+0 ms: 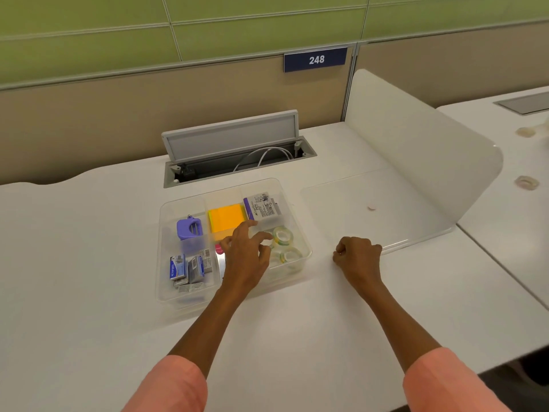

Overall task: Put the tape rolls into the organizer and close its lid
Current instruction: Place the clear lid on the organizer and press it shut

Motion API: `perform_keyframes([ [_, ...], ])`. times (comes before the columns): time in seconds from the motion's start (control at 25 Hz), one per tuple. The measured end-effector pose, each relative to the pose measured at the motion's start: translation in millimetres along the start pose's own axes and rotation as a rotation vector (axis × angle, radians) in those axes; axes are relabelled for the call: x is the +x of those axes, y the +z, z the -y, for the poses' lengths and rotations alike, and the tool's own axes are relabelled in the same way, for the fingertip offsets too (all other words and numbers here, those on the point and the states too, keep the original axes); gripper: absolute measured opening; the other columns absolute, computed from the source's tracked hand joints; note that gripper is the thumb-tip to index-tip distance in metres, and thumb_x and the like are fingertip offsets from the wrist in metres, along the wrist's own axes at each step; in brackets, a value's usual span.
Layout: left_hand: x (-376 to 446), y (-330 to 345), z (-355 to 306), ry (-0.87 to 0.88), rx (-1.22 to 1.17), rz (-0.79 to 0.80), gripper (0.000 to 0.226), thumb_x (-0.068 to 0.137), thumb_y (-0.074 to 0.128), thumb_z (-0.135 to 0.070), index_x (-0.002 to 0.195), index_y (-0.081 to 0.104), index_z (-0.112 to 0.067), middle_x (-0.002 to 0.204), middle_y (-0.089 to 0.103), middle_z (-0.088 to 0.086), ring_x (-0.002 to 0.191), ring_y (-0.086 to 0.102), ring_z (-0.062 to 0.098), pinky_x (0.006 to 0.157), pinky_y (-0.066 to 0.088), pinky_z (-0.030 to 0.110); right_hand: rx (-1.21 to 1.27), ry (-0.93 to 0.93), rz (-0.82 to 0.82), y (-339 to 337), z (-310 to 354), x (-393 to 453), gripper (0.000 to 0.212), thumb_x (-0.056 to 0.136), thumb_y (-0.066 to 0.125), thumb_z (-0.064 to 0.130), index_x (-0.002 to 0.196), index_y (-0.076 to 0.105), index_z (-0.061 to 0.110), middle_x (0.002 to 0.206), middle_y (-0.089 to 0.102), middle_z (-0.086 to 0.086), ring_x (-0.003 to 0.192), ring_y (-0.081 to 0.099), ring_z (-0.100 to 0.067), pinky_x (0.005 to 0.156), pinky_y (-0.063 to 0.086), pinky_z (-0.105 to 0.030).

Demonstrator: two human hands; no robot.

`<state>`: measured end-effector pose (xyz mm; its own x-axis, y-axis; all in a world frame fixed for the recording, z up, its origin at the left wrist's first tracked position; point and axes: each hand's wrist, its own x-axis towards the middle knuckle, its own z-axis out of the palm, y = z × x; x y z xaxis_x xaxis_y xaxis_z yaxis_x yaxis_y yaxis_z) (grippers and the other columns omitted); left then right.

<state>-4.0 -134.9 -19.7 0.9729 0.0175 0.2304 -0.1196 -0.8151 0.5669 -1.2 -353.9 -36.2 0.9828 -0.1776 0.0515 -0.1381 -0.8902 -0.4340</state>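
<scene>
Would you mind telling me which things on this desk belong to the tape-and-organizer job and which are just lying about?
Part of the job:
- tape rolls, already in the organizer
- organizer
- lid, flat on the desk to its right
- left hand, over the organizer
- right hand, closed, at the lid's edge

Just lying about:
- sticky notes
- purple sharpener
- staple boxes
- cable hatch

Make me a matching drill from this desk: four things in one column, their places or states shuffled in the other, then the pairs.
Things
1. tape rolls
2. lid
3. sticky notes
4. right hand

Places or states
A. flat on the desk, right of the organizer
B. middle rear compartment
C. closed fist resting on the desk
D. right front compartment

Pairs: 1-D, 2-A, 3-B, 4-C
</scene>
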Motion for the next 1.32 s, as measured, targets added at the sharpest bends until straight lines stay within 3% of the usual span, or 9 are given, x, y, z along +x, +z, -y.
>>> perform_keyframes([
  [0.24,-2,-7,-23,0.114,0.081,0.015,0.047,0.085,0.052,-0.013,0.131,0.044,-0.023,0.141,0.042,0.012,0.131,0.036,0.029,0.103,0.027,0.044,-0.076,-0.053,-0.167,-10,10,2,0.006,0.075,0.057,0.012,0.070,0.056,0.009,0.070,0.059,-0.004,0.066,0.054,-0.027,0.071,0.028,-0.037],
  [0.44,16,-15,-55,0.185,0.027,0.108,0.054,0.091,0.047,-0.013,0.141,0.027,-0.020,0.153,0.023,0.008,0.142,0.019,0.027,0.115,0.019,0.040,-0.320,-0.143,-0.514,-35,30,6,0.016,0.066,0.056,0.000,0.067,0.047,0.013,0.061,0.049,-0.002,0.054,0.044,-0.022,0.060,0.032,-0.035],
  [0.68,37,-24,-85,0.211,0.010,0.089,0.062,0.093,0.047,-0.019,0.144,0.012,-0.022,0.157,0.011,0.002,0.144,0.008,0.025,0.115,0.015,0.043,-0.191,-0.328,-0.708,-65,56,4,0.028,0.066,0.054,-0.017,0.073,0.052,0.010,0.069,0.054,-0.008,0.062,0.049,-0.026,0.059,0.035,-0.035],
  [0.8,38,-38,-84,0.223,0.033,0.065,0.059,0.093,0.048,-0.019,0.143,0.018,-0.020,0.156,0.016,0.005,0.144,0.011,0.025,0.114,0.019,0.042,-0.133,-0.433,-0.790,-80,75,-1,0.023,0.068,0.059,-0.014,0.075,0.057,0.009,0.072,0.060,-0.011,0.066,0.052,-0.028,0.058,0.040,-0.036],
  [0.88,41,-53,-79,0.279,0.039,-0.043,0.047,0.091,0.050,-0.012,0.137,0.037,-0.015,0.149,0.035,0.012,0.139,0.028,0.029,0.110,0.030,0.041,-0.086,-0.483,-0.852,-90,87,-4,0.021,0.070,0.060,-0.011,0.075,0.059,0.009,0.073,0.061,-0.011,0.068,0.053,-0.028,0.059,0.040,-0.035],
  [1.0,51,-76,-67,0.386,0.032,-0.217,0.032,0.082,0.058,0.003,0.112,0.062,-0.009,0.111,0.068,0.016,0.101,0.065,0.031,0.088,0.052,0.039,-0.051,-0.575,-0.907,-98,102,-5,0.020,0.074,0.063,-0.004,0.085,0.061,0.012,0.080,0.063,-0.010,0.078,0.052,-0.025,0.070,0.037,-0.034],
  [1.08,56,-92,-57,0.416,0.034,-0.298,0.029,0.079,0.060,0.007,0.104,0.065,-0.007,0.097,0.071,0.014,0.084,0.069,0.029,0.075,0.058,0.039,-0.035,-0.600,-0.872,-99,108,-1,0.036,0.076,0.068,0.008,0.109,0.057,0.016,0.104,0.062,-0.013,0.099,0.049,-0.023,0.085,0.035,-0.037],
  [1.16,56,-110,-50,0.420,0.036,-0.379,0.024,0.081,0.060,0.004,0.101,0.066,-0.005,0.095,0.072,0.016,0.083,0.069,0.029,0.078,0.056,0.034,0.061,-0.556,-0.798,-99,110,1,0.061,0.075,0.070,0.017,0.129,0.040,0.020,0.130,0.049,-0.016,0.120,0.039,-0.023,0.098,0.032,-0.041],
  [1.32,52,-151,-35,0.318,-0.035,-0.600,0.021,0.086,0.057,-0.006,0.104,0.066,-0.001,0.096,0.073,0.019,0.084,0.069,0.032,0.078,0.046,0.026,0.362,-0.429,-0.683,-90,111,0,0.079,0.077,0.068,0.013,0.140,0.020,0.020,0.147,0.031,-0.015,0.135,0.027,-0.022,0.107,0.030,-0.043],
])
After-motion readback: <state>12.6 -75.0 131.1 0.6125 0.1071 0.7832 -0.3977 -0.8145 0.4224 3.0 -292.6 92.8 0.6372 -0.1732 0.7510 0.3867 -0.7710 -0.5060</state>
